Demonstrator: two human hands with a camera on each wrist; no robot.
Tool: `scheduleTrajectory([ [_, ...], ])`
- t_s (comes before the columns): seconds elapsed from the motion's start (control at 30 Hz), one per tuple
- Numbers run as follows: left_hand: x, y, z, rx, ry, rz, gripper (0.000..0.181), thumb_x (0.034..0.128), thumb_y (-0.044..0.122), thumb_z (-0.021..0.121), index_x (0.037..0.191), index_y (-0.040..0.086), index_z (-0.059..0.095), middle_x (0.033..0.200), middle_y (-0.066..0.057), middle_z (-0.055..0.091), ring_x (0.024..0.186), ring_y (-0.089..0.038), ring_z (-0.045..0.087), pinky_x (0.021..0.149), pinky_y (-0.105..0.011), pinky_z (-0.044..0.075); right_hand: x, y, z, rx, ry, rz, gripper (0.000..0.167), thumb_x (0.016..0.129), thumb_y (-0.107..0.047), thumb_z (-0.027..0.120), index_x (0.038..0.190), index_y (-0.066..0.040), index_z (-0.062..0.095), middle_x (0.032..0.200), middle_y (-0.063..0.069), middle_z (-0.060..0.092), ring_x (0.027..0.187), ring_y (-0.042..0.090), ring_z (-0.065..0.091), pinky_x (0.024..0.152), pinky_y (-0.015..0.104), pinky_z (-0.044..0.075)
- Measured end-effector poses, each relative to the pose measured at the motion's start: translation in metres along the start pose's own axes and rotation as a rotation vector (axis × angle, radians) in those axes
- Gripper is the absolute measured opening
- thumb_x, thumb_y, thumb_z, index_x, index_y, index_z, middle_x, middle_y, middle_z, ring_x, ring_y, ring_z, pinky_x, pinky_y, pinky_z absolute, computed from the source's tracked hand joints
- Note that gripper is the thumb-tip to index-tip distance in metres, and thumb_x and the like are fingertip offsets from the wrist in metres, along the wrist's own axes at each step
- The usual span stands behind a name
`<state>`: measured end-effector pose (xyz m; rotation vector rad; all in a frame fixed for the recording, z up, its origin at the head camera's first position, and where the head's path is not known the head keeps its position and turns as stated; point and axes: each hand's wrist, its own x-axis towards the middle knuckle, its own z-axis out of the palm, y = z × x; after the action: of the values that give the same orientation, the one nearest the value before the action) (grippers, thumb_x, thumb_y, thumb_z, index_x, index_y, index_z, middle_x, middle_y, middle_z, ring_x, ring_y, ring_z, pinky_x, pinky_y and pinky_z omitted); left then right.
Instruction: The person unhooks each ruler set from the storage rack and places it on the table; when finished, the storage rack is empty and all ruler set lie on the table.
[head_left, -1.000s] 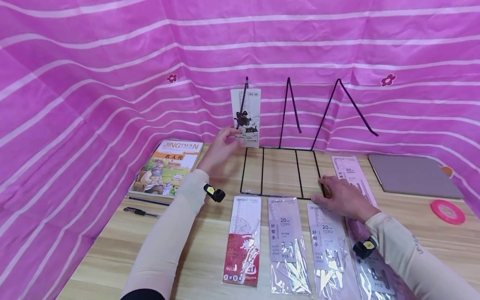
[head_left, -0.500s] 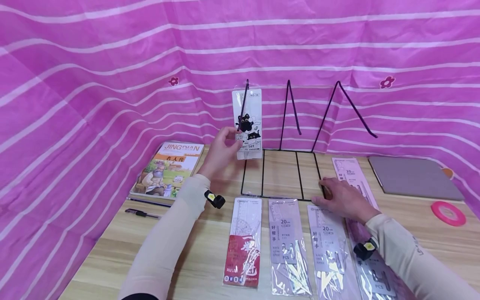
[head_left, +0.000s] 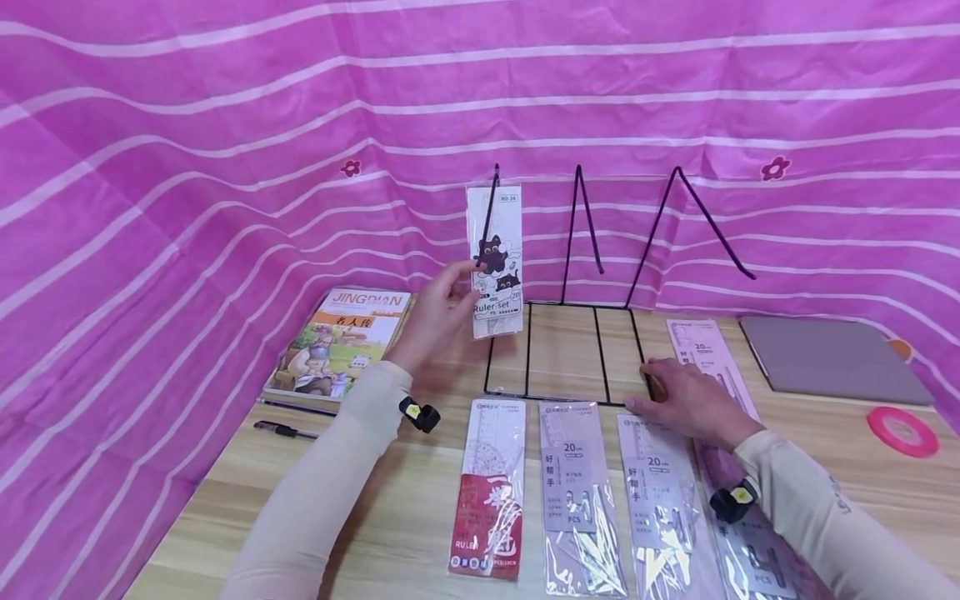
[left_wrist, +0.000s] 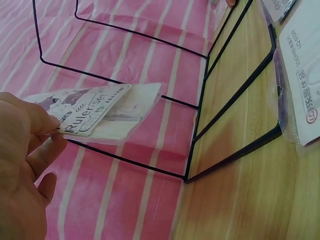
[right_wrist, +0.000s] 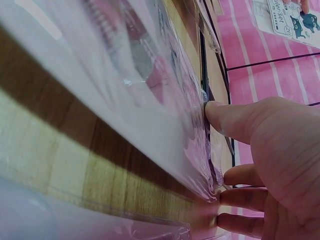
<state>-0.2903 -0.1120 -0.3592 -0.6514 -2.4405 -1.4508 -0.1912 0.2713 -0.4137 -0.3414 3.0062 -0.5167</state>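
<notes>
My left hand (head_left: 435,312) pinches the lower left edge of a clear ruler-set packet (head_left: 507,221) with black cats printed on it. The packet stands upright behind the sloping left arm of a black wire rack (head_left: 602,354); whether that arm passes through a hole in it cannot be told. In the left wrist view, thumb and forefinger of the left hand (left_wrist: 22,160) meet on the packet (left_wrist: 107,107). My right hand (head_left: 693,400) rests at the rack's front right corner. In the right wrist view its thumb (right_wrist: 232,120) touches the front wire, its other fingers spread beside it.
A red-and-white ruler packet (head_left: 487,483) and several purple ruler packets (head_left: 573,454) lie before the rack and to its right. At left are a book (head_left: 337,346) and a pen (head_left: 285,429). A grey flat case (head_left: 832,354) and pink tape roll (head_left: 902,431) lie right. Pink striped cloth (head_left: 600,108) stands behind.
The left hand has drawn the packet's lower end down and a little forward, so more of its front shows. My right hand keeps its place on the rack; the head view shifts slightly.
</notes>
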Motion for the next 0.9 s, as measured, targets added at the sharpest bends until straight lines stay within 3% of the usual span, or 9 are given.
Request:
scheduleTrajectory([
  [0.17,-0.006,0.004,-0.004,0.019,-0.03,0.0,0.046,0.1025,0.01,0.066,0.147,0.021,0.059,0.113,-0.007,0.068,0.098,-0.022,0.065,0.077,-0.034,0.059,-0.001,0.001,0.0,-0.009,-0.003,-0.004,0.084,0.094,-0.059,0.072,0.147,0.004,0.055,0.146,0.033,0.056,0.132,0.056,0.054,0.106,0.07,0.046],
  [0.3,-0.016,0.007,-0.008,0.031,-0.042,0.005,0.048,0.1028,0.01,0.064,0.148,0.027,0.059,0.115,-0.002,0.065,0.092,-0.02,0.061,0.062,-0.031,0.054,-0.001,0.001,0.001,-0.013,-0.005,-0.007,0.084,0.094,-0.059,0.072,0.147,0.004,0.055,0.147,0.033,0.056,0.133,0.057,0.053,0.106,0.07,0.046],
  [0.43,-0.028,0.008,-0.012,0.026,-0.036,0.015,0.049,0.1019,0.006,0.063,0.146,0.027,0.06,0.115,-0.002,0.064,0.086,-0.019,0.059,0.057,-0.026,0.049,-0.001,0.001,0.0,-0.013,-0.001,-0.012,0.084,0.094,-0.059,0.072,0.147,0.004,0.055,0.145,0.033,0.057,0.131,0.056,0.055,0.105,0.07,0.047],
  [0.67,-0.047,0.012,-0.017,0.007,-0.037,0.028,0.049,0.1005,0.003,0.063,0.146,0.022,0.061,0.138,-0.002,0.062,0.088,-0.018,0.06,0.064,-0.028,0.053,-0.001,0.0,-0.001,-0.011,-0.017,0.004,0.085,0.094,-0.061,0.071,0.148,0.004,0.054,0.146,0.033,0.056,0.131,0.056,0.054,0.105,0.07,0.047],
  [0.9,-0.062,0.016,-0.022,-0.006,-0.056,0.013,0.047,0.1023,0.004,0.062,0.146,0.023,0.061,0.135,-0.002,0.06,0.092,-0.019,0.058,0.067,-0.028,0.051,0.0,0.002,0.001,-0.008,-0.014,0.002,0.085,0.095,-0.059,0.071,0.149,0.003,0.053,0.146,0.033,0.057,0.132,0.056,0.054,0.105,0.071,0.047],
])
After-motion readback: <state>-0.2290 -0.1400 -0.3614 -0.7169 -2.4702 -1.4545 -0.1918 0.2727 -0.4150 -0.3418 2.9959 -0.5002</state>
